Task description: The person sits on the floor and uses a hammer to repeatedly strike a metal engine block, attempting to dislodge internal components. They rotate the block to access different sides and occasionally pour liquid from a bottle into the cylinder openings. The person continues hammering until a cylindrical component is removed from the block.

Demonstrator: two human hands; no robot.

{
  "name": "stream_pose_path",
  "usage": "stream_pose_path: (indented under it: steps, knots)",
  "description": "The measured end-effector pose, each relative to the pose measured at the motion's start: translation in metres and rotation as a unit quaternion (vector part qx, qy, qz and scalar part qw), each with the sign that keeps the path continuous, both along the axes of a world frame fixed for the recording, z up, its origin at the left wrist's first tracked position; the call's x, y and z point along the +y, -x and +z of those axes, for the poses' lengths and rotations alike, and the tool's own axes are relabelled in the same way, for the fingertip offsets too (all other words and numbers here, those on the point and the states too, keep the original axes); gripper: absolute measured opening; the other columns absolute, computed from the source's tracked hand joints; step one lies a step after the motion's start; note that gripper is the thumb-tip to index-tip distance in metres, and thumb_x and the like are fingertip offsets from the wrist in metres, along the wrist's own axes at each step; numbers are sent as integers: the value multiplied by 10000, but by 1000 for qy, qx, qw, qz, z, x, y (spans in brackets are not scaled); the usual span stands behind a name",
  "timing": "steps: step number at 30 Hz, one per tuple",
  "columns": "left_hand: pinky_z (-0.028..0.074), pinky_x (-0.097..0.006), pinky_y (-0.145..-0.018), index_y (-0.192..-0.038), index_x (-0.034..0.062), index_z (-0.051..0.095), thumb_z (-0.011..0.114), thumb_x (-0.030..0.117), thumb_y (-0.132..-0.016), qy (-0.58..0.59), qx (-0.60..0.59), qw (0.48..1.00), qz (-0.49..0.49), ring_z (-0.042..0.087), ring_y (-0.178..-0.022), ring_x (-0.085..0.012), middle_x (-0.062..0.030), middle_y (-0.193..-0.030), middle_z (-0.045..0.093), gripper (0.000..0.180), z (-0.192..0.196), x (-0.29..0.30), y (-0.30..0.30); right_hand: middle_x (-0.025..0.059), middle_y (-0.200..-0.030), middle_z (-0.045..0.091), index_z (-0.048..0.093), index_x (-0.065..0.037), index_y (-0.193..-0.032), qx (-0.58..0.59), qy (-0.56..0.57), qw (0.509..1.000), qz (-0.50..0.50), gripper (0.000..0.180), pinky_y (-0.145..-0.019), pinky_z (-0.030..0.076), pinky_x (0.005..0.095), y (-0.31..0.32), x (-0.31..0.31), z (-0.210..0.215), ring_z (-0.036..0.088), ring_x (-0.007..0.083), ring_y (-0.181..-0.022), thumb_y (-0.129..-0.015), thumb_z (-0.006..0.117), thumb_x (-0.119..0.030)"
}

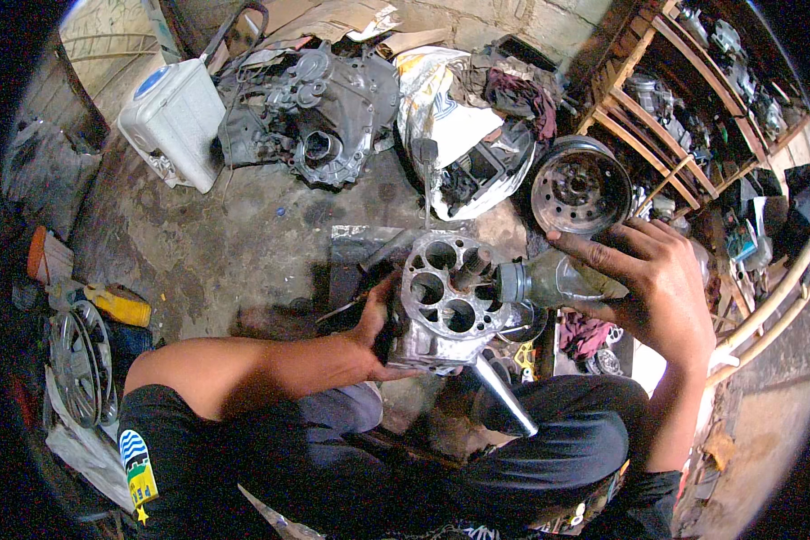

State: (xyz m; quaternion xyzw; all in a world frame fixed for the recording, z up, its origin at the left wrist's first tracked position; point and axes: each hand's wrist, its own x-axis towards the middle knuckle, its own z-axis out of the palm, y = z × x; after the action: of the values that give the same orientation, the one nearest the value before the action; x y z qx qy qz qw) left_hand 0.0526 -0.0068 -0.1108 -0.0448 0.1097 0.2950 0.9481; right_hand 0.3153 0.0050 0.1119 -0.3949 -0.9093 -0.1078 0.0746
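Observation:
A grey cast-metal cylinder block [420,263] with several round bores in its top face is held over my lap. My left hand [376,324] wraps round its left side; some of the fingers are hidden behind it. My right hand [654,279] grips a clear plastic bottle [560,277] between thumb and fingers. The bottle lies tilted nearly sideways, its bluish-grey cap end at the right edge of the block's top. A short shaft [473,268] stands up among the bores. Below the block, a shiny metal tube [506,396] slants down toward my right knee.
On the floor ahead lie a large gearbox casing [319,108], a white plastic jerrycan [175,121] and a white sack [441,108] with dark parts and rags. A steel wheel rim [580,186] stands right of these, before a wooden rack [657,112]. Wheel covers [74,369] lean at left.

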Motion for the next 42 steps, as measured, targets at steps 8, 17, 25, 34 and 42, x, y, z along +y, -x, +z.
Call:
stream_pose_path:
  steps: [8,17,25,34,42]
  knots:
    - [385,-650,-1090,-1442,145,524,462,685,-889,-20,-16,1000,1,538,-1298,-406,-151,-1471,526,775,0,0,0,32,-782,602,714,-235,-1253,-4,-2,1000,-11,646,-661,453,397,0,-3,1,570,265,-743,-626,822,-342]
    - [397,-621,-1098,-1439,134,523,476,675,-890,1,4,1000,-3,551,-1288,-397,-151,-1460,537,772,-1,-1,2,32,-769,594,711,-234,-1257,3,-9,1000,-1,652,-654,448,395,-2,-5,1,565,264,-739,-623,820,-335]
    - [406,-602,-1101,-1434,125,529,477,667,-896,-25,56,998,5,555,-1289,-386,-150,-1449,548,765,9,-1,-1,32,-728,551,707,-230,-1267,-6,-10,1000,-3,672,-647,446,389,-6,-6,1,548,260,-721,-612,826,-327]
    - [399,-587,-1110,-1447,124,514,472,642,-905,-27,39,999,10,553,-1287,-391,-146,-1463,536,751,19,1,-8,33,-748,572,704,-247,-1273,1,-6,1000,-8,682,-664,462,394,-9,-5,0,559,260,-727,-606,830,-319]
    - [390,-587,-1116,-1445,133,516,457,637,-912,-24,-10,1000,3,540,-1306,-377,-136,-1469,532,736,5,0,-4,33,-757,583,705,-255,-1270,-6,-10,1000,-8,667,-665,468,404,-6,-6,1,565,268,-724,-620,831,-332]
